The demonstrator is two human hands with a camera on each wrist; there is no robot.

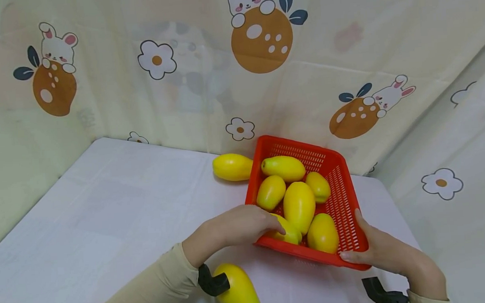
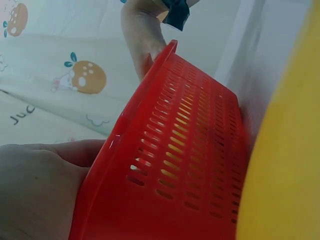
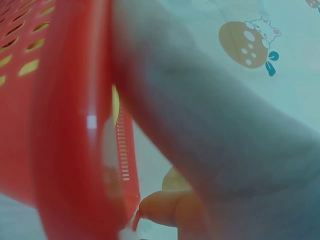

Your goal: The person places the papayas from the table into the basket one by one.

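Observation:
A red plastic basket (image 1: 309, 257) with slotted walls holds several smooth yellow mango-like fruits (image 1: 299, 206). My left hand (image 1: 242, 224) grips the basket's left front rim, its thumb inside over one fruit, its other fingers mostly hidden. At the right front corner, my right hand (image 1: 389, 249) holds the rim with its thumb on the front edge. The left wrist view shows the red slotted wall (image 2: 175, 145) beside the left hand (image 2: 40, 185). In the right wrist view the rim is blurred, close to the right hand (image 3: 170, 100). Whether the basket's base touches the table cannot be told.
One yellow fruit (image 1: 232, 167) lies behind the basket's left side. Another (image 1: 238, 289) lies at the front, partly behind the black strap piece (image 1: 212, 281) at my left wrist. A white-covered table (image 1: 118, 208) meets a printed curtain (image 1: 198, 99) at the back.

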